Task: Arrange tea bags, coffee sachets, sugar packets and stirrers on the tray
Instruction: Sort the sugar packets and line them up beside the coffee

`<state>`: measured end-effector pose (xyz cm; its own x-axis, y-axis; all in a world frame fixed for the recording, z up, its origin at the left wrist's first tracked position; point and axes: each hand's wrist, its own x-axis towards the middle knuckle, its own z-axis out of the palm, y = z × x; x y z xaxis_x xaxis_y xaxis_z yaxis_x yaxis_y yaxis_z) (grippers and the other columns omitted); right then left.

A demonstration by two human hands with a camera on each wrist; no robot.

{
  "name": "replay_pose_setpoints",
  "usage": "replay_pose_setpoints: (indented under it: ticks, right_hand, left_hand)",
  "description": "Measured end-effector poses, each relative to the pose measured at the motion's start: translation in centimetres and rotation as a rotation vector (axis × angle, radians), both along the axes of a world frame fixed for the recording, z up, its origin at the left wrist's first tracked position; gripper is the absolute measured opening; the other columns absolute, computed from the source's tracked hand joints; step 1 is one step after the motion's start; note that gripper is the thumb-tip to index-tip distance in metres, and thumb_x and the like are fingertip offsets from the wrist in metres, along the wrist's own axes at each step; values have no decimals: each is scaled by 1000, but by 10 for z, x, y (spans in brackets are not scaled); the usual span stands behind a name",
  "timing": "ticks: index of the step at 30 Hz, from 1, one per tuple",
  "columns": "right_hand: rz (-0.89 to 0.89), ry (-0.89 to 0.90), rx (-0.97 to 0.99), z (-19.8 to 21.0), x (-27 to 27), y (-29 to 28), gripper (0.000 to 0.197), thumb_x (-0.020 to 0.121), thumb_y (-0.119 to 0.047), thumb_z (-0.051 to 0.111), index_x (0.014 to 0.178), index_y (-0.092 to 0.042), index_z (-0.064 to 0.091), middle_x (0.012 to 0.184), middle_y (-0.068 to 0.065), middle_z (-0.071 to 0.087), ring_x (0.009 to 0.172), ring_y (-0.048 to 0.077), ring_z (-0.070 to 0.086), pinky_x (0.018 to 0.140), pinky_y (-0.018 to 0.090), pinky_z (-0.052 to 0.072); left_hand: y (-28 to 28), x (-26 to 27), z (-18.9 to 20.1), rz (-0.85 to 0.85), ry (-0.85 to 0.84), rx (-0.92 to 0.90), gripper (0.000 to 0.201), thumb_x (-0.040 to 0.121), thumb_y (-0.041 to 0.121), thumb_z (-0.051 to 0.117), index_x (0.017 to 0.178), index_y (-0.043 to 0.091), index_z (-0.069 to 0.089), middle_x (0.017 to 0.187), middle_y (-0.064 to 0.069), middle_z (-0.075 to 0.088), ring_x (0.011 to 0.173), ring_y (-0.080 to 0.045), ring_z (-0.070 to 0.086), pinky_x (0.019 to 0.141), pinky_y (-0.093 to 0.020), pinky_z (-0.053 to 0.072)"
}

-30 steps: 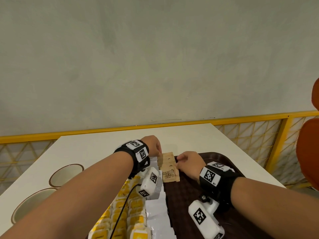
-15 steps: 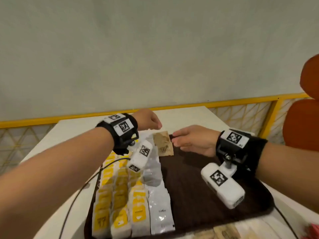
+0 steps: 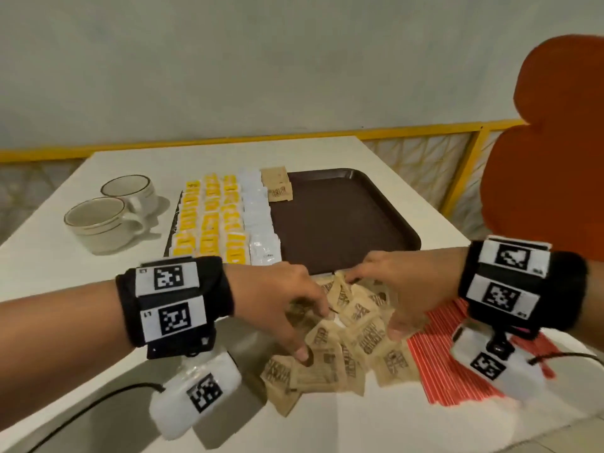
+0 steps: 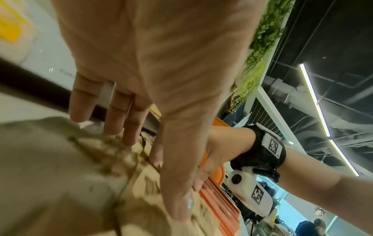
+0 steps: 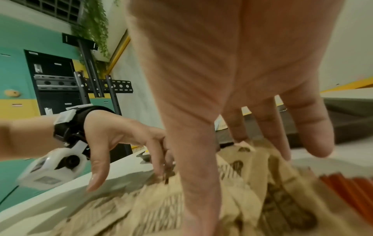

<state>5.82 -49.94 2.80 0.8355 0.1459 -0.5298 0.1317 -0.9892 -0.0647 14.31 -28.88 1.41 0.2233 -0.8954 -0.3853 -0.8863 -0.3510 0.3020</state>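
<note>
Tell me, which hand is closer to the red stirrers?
Right. The right hand is over the brown packets right beside the stirrers; the left hand is at the pile's far side.

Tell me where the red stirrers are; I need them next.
In the head view, the red stirrers lie on the table's near right, beside the brown sugar packets, under the right hand's wrist.

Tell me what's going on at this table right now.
A person is stocking a dark brown plastic tray with drink supplies. Yellow tea bags and white sachets already fill rows along its left side, with a few brown paper sugar packets at the far end. Both the left hand and the right hand reach into a loose pile of brown packets on the white table, beside red stirrers. Two ceramic cups stand left of the tray.
</note>
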Motion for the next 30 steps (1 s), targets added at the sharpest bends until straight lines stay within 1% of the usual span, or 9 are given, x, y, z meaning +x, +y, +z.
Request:
replay_pose_setpoints:
  ticks: [2,5,9,13,17,20,24,26,30]
  right_hand:
    - [-21,-45,20,-8,-4,6,97,67,-38,84,145,-31,27,131,-5,35,112,14,48,94,28,46]
    - [-19,-119,46,-12,-2,13,87,67,-31,85,138,-29,36,120,-6,37,102,11,46,82,21,41]
    - [-30,-104,68,-5,4,17,77,69,-29,84,132,-30,42,115,-5,44,97,10,48,82,24,44]
    - [-66,-26,136,1,4,24,78,66,-39,84,131,-32,41,114,-8,41,100,10,51,89,30,51]
    - [-28,-64,151,-8,3,32,64,71,-33,82,123,-26,45,114,-2,46,100,16,53,89,35,51]
    - [-52,-97,267,-10,6,33,44,75,-27,79,112,-19,56,108,-2,61,95,16,60,85,35,52]
    - [-155,-124,401,-9,8,29,27,79,-22,77,100,-19,60,98,-1,67,84,15,66,77,36,57]
    - [-264,-96,536,-7,7,25,20,81,-17,75,96,-19,61,97,3,70,83,18,70,74,39,60]
    - [-493,-107,858,1,6,16,13,85,-5,68,95,-9,60,101,14,70,85,27,70,73,37,58]
  left_hand:
    - [0,-15,-15,35,-1,-63,67,63,58,78,122,40,51,116,8,43,112,-12,41,103,-32,38]
    - [-6,-32,-24,59,-57,-91,66,66,54,78,121,33,48,114,7,39,111,-14,36,102,-34,35]
    - [-13,-33,-19,122,-63,-39,61,71,41,79,121,28,49,115,1,41,109,-19,42,98,-33,38]
    - [-13,-25,-17,161,-26,-51,52,72,33,81,113,24,50,108,4,42,98,-15,47,84,-25,42]
    - [-12,-20,-18,175,25,-142,38,75,25,77,102,21,50,99,12,52,87,-8,49,63,-10,35]
    - [-9,-13,-18,223,94,-210,30,78,18,75,102,18,58,97,10,58,85,-6,52,65,-5,36]
    - [0,-3,-20,330,201,-283,19,80,18,74,95,23,63,94,4,66,81,-9,59,73,-19,45]
    - [7,1,-19,428,309,-348,16,80,16,74,88,24,63,89,0,69,81,-16,65,76,-29,51]
    - [25,8,-12,646,578,-580,13,81,4,71,87,13,64,81,-3,69,76,-18,67,72,-35,57]
